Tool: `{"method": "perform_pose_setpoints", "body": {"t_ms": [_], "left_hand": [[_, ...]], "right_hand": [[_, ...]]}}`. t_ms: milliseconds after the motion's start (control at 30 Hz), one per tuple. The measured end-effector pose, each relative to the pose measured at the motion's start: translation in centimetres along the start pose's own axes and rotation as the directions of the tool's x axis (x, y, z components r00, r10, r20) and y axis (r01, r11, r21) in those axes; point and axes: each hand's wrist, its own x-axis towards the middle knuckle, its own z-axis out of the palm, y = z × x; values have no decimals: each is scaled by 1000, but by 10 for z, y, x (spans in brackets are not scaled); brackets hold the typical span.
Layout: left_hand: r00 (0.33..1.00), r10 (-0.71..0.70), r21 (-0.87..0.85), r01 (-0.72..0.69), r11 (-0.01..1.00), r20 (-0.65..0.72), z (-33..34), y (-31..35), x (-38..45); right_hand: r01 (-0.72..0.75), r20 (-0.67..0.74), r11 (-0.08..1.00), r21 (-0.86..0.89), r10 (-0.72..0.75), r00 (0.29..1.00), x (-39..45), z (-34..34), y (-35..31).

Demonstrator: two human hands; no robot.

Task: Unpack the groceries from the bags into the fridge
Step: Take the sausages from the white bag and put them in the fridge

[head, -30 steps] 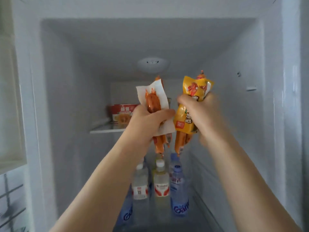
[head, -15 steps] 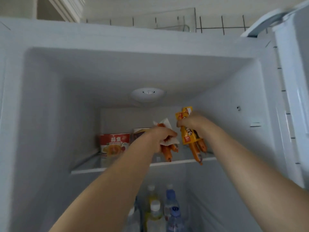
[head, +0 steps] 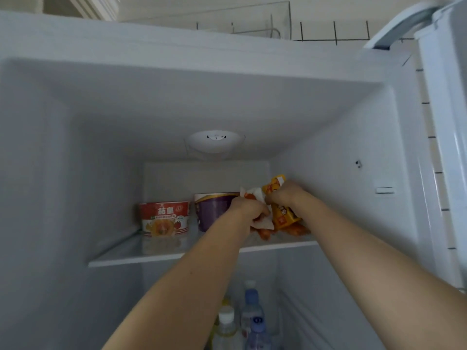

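Both arms reach deep into the open fridge, over its top glass shelf (head: 141, 256). My left hand (head: 249, 210) grips a white-wrapped pack of orange sausages (head: 262, 222). My right hand (head: 284, 194) grips a yellow pack of sausages (head: 284, 218). The two packs touch each other, and their lower ends lie on or just above the right part of the shelf.
A red instant-noodle bowl (head: 164, 218) and a purple cup (head: 214, 210) stand on the shelf to the left of my hands. Several water bottles (head: 251, 309) stand below. The fridge door (head: 444, 147) is open at the right. A round light (head: 216, 141) sits on the ceiling.
Both hands have pushed further back and down onto the top shelf with the sausage packs. The view has risen, so the purple cup now shows.
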Motion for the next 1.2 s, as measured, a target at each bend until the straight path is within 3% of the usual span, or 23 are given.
{"method": "perform_pose_setpoints", "body": {"t_ms": [200,333,467,567,667,800,900,1033,1133,1200], "left_hand": [[996,38,-88,-45,995,-82,-15,1,-5],[994,34,-172,-52,984,-108,-36,1,-13],[988,20,-84,-34,996,-156,-65,-4,-20],[979,64,94,-47,995,-191,-82,-12,-27],[973,103,255,-48,966,-205,-98,-20,-34],[974,138,313,-76,947,-182,-109,-25,-38],[981,172,306,-137,942,-90,-107,-26,-41],[985,159,366,-174,914,72,-104,-24,-51],[978,155,708,-209,674,140,-107,-23,-56],[972,166,807,-229,544,164,-110,-30,-55]], "right_hand": [[119,-110,990,-71,-126,986,-6,-7,-10],[250,-156,967,54,-239,958,-10,-7,-24],[291,-41,889,355,-296,954,-21,4,-42],[172,198,874,455,-288,937,-35,24,-48],[137,329,954,267,-224,918,-43,41,-47],[129,189,980,-153,-99,977,-40,43,-46],[156,191,966,-205,-116,975,-41,45,-44],[305,398,932,-195,-209,893,-49,43,-40],[381,395,892,-242,-268,879,-51,43,-35],[426,374,863,-271,-314,873,-53,44,-31]]}}
